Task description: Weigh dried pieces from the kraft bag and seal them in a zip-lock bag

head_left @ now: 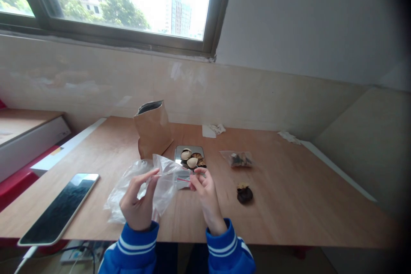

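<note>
both hands pinch the red strip at the mouth of a clear bag [160, 180], left hand [138, 203] at one end, right hand [205, 192] at the other, above the near table [289, 205] edge. just behind sits a tray [189, 152] of shells [192, 159], a paper bag [153, 128] beside it. a phone [61, 207] lies left.

Paper bag [153, 130]: standing upright and open at the back of the wooden table [289, 197].
Metal tray [190, 154]: lying just in front of the bag, holding shell halves [189, 158].
Small filled bag [237, 159]: lying right of the tray.
Dark lump [244, 194]: sitting nearer, apart.
Tablet [61, 207]: lying at the left edge.
Paper scraps [213, 129]: lying by the wall.
</note>
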Tool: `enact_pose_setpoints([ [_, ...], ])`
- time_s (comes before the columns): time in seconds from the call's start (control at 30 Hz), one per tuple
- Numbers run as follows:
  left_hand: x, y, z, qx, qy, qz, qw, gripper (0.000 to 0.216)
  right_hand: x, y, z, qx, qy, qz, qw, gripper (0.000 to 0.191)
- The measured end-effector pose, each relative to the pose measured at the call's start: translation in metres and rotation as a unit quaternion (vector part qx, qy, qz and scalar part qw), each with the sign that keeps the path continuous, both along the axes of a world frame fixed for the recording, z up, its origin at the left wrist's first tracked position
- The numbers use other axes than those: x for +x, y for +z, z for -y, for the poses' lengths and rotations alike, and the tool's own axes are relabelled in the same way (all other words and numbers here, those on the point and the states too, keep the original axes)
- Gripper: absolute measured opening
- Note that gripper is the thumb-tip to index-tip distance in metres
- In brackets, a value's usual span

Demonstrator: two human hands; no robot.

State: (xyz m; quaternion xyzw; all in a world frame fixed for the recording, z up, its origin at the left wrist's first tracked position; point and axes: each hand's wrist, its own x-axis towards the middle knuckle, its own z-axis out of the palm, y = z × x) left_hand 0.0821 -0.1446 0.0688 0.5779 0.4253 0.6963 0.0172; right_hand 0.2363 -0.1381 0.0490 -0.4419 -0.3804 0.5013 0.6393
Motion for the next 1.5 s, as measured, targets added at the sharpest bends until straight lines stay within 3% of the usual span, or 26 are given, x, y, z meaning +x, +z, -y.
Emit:
enact_pose_setpoints([
  [0.13, 0.007, -0.003, -0.018, 0.04, 0.034, 0.024, 0.998, 0.01, 0.019, 0.001, -0.009, 0.04, 0.007, 0.113, 0.993, 0.027],
  [0.23, 0.016, -0.011, -0.041, 0.06, 0.069, 0.028, 0.995, 0.01, 0.035, -0.007, -0.024, 0.075, -0.073, 0.257, 0.961, 0.024],
  [0.33, 0.024, -0.024, -0.062, 0.022, 0.037, 0.045, 0.998, 0.016, 0.05, -0.023, -0.037, 0.1, -0.135, 0.392, 0.905, 0.023],
  [0.43, 0.031, -0.039, -0.073, -0.028, -0.007, 0.077, 0.997, 0.019, 0.059, -0.035, -0.043, 0.101, -0.137, 0.476, 0.863, 0.03],
  [0.6, 0.036, -0.052, -0.073, -0.022, -0.054, 0.116, 0.992, 0.02, 0.058, -0.044, -0.046, 0.064, -0.146, 0.532, 0.831, 0.034],
  [0.77, 0.034, -0.052, -0.069, -0.016, -0.046, 0.081, 0.996, 0.024, 0.057, -0.043, -0.053, 0.018, -0.172, 0.544, 0.821, 0.026],
  [1.03, 0.035, -0.057, -0.068, -0.028, -0.055, 0.084, 0.995, 0.022, 0.055, -0.008, -0.06, 0.059, -0.211, 0.494, 0.841, 0.019],
  [1.13, 0.035, -0.059, -0.069, -0.036, -0.069, 0.101, 0.992, 0.022, 0.055, -0.016, -0.065, 0.045, -0.22, 0.493, 0.841, 0.018],
  [1.33, 0.033, -0.063, -0.071, -0.042, -0.061, 0.092, 0.993, 0.022, 0.062, -0.046, -0.061, 0.031, -0.173, 0.401, 0.899, 0.029],
  [1.4, 0.033, -0.063, -0.07, -0.041, -0.058, 0.092, 0.993, 0.023, 0.063, -0.044, -0.058, 0.034, -0.182, 0.394, 0.9, 0.028],
  [1.5, 0.033, -0.064, -0.069, -0.04, -0.075, 0.09, 0.992, 0.022, 0.06, -0.023, -0.054, 0.048, -0.201, 0.378, 0.902, 0.03],
])
